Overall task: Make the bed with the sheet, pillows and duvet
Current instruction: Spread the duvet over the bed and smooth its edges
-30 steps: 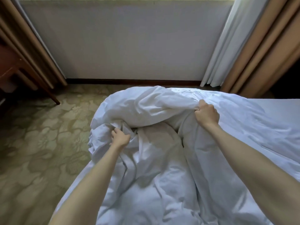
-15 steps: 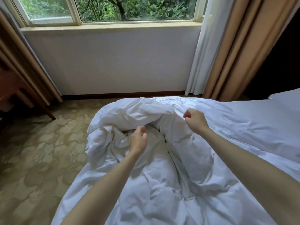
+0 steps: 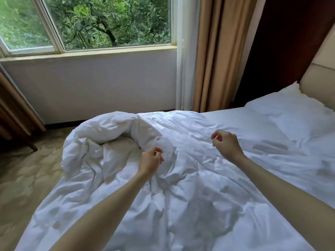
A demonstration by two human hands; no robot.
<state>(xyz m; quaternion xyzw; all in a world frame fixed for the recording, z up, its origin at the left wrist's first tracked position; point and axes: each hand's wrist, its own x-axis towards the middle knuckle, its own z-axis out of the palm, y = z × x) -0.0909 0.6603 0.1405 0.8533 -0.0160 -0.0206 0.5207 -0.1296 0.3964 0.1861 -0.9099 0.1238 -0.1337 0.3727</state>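
The person's two forearms come into view from the near edge, both bare, with no sleeve showing anywhere along them. The bare left hand [image 3: 150, 161] and the bare right hand [image 3: 225, 143] carry no ring, watch, glove or band. The fingernails are short and unpainted.

Single head-worn view, looking forward and down.
It looks close across the rumpled white duvet [image 3: 181, 187] toward the far white-framed window [image 3: 87, 24].
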